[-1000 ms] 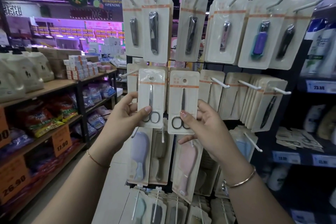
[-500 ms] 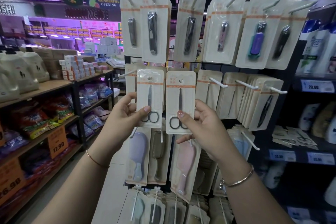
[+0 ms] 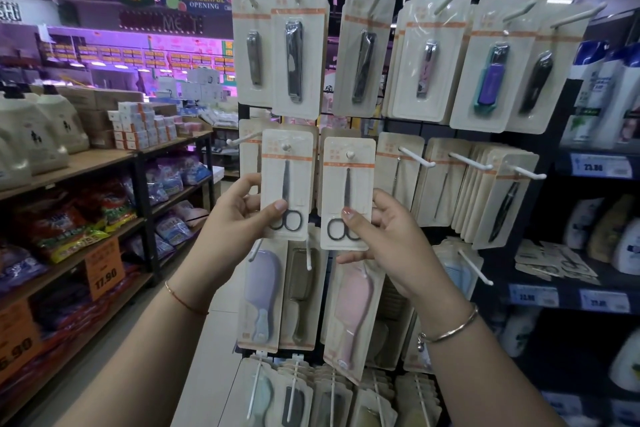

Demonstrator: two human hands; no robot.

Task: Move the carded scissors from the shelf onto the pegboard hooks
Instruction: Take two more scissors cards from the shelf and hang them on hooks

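I hold two beige cards, each with small black scissors under clear plastic. My left hand (image 3: 239,218) grips the left scissors card (image 3: 286,180) by its lower edge, thumb on the front. My right hand (image 3: 388,236) grips the right scissors card (image 3: 348,191) the same way. Both cards stand upright against the middle row of the pegboard rack (image 3: 446,130), and a white hook tip shows through the hang hole at the top of each. More loose scissors cards (image 3: 554,262) lie in a heap on the dark shelf at the right.
Carded nail clippers (image 3: 294,48) hang on the top row, carded tweezers (image 3: 498,191) to the right, combs and brushes (image 3: 263,291) below. White hooks jut out towards me. Wooden shelves of goods (image 3: 69,163) run along the left aisle; bottles (image 3: 609,87) fill the right shelves.
Both hands and their cards stay nearly still against the middle row. The hook tips now show in the cards' hang holes.
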